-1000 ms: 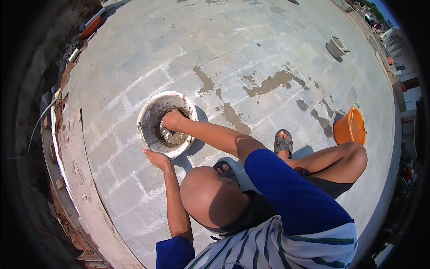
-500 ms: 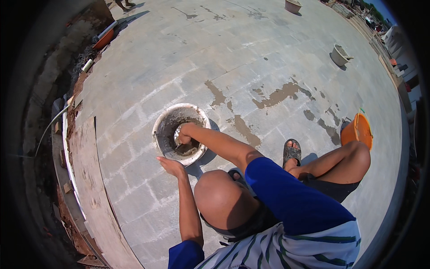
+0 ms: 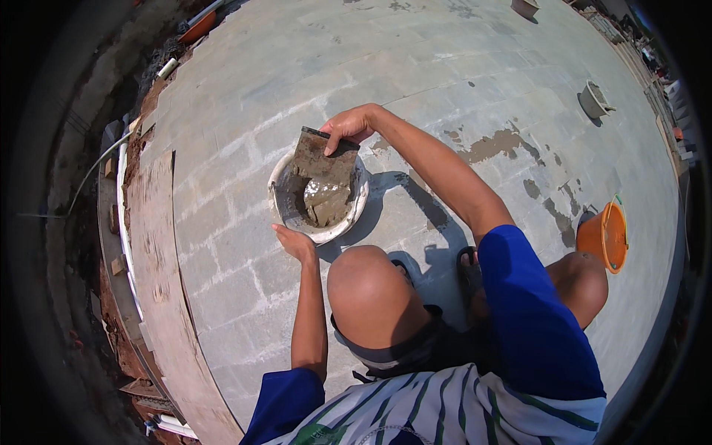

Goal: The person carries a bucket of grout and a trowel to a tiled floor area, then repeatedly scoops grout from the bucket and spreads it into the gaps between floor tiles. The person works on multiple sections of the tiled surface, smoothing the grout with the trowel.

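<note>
A white, mortar-crusted bucket (image 3: 280, 215) stands on the paving in front of me with wet grey mortar (image 3: 326, 202) inside. My left hand (image 3: 295, 241) is at its near left rim, the fingers against the outer wall and partly hidden. Over the bucket's far side my right hand (image 3: 347, 130) grips a flat, rectangular scraper (image 3: 319, 153) by its dark upper edge, thumb on the near face. Mortar coats the scraper's face, and its lower end reaches into the bucket's mouth.
An orange bucket (image 3: 614, 237) stands at the right beyond my knee. Two grey buckets, one nearer (image 3: 593, 100) and one farther (image 3: 525, 8), are at the upper right. Mortar patches (image 3: 500, 146) mark the floor. A long board (image 3: 159, 237) lies along the broken left edge.
My right hand has come up out of the bucket, lifting the mortar-coated scraper to the far rim. My left hand stays by the near left rim. The view has shifted a little.
</note>
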The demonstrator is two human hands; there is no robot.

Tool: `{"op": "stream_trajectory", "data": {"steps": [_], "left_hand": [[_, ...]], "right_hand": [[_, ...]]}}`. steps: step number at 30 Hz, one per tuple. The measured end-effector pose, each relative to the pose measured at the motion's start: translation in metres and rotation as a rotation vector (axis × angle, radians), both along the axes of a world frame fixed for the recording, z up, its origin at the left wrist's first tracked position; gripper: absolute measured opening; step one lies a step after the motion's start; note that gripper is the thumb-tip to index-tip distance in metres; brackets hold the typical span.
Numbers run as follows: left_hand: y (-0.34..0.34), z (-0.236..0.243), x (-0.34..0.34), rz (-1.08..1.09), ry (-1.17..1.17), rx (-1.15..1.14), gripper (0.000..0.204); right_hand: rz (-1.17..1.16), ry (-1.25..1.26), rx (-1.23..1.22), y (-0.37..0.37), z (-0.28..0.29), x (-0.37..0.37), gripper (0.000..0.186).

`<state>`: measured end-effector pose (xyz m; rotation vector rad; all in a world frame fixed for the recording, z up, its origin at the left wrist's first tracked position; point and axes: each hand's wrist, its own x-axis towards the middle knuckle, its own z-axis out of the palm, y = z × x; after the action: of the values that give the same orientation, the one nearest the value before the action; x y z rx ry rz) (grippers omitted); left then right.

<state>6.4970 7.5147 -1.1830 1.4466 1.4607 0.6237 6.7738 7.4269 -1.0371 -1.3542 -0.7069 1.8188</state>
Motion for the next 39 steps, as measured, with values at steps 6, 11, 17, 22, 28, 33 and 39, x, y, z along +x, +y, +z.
{"op": "stream_trajectory", "data": {"steps": [6,11,17,22,28,33,39], "left_hand": [[-0.009,0.003,0.002,-0.015,-0.005,-0.051,0.073],[0.009,-0.015,-0.002,0.043,0.040,-0.139,0.074],[-0.003,-0.003,0.009,0.076,0.138,-0.197,0.076],[0.007,-0.011,0.008,0.082,0.127,-0.178,0.077],[0.015,-0.018,0.005,0.068,0.102,-0.156,0.078],[0.014,-0.016,0.003,0.066,0.098,-0.131,0.078],[0.007,-0.016,0.009,0.047,0.110,-0.116,0.079]], "right_hand": [[-0.112,-0.106,0.005,-0.120,0.083,0.044,0.046],[-0.348,-0.200,0.020,-0.252,0.117,0.059,0.047],[-0.862,-0.130,0.012,-0.430,0.069,0.018,0.051],[-1.134,-0.073,-0.062,-0.508,-0.013,-0.036,0.044],[-1.312,-0.378,-0.195,-0.532,-0.088,-0.069,0.032],[-0.881,-1.013,-0.525,-0.522,-0.114,-0.071,0.029],[-0.508,-1.797,-0.374,-0.533,-0.197,-0.082,0.045]]}}
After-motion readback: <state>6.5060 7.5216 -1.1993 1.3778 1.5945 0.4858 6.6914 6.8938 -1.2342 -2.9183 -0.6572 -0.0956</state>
